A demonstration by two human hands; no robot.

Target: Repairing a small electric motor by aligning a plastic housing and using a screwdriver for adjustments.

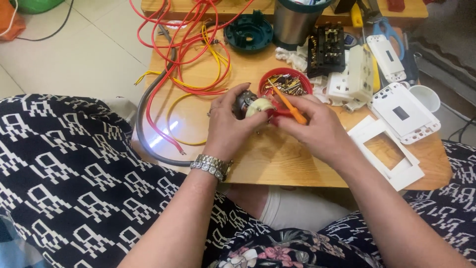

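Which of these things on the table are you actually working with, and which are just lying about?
In use: small motor part in left hand; orange screwdriver in right hand; red screw bowl.
Lying about: red and yellow wires, white switch plates, scissors.

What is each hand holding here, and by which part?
Left hand grips a small motor around its body. Right hand holds an orange screwdriver by its handle.
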